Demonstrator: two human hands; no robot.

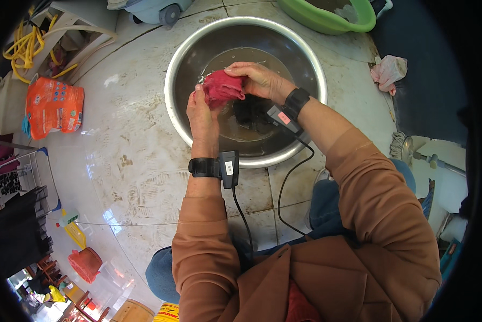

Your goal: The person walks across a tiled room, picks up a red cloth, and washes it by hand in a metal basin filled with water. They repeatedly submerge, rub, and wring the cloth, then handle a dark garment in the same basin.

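A bunched, wet-looking red cloth point(224, 89) is held between my two hands above a wide metal basin point(175, 116). My left hand point(202, 116) grips the cloth's left side, its thumb pointing up. On the right, my right hand point(259, 80) pinches the upper edge, with the thumb on top and the other fingers partly hidden behind the cloth. Murky brownish water point(233, 133) fills the bottom of the basin. A dark cloth point(253, 112) lies in that water below my right wrist. Each wrist wears a black strap with a small cabled device.
A green plastic tub point(329, 24) stands beyond the basin at the right. An orange bag point(54, 106) sits on the left of the smeared tile floor point(124, 161). A mop point(400, 145) and a crumpled plastic bag point(389, 72) lie at the right. Device cables point(281, 193) run toward my lap.
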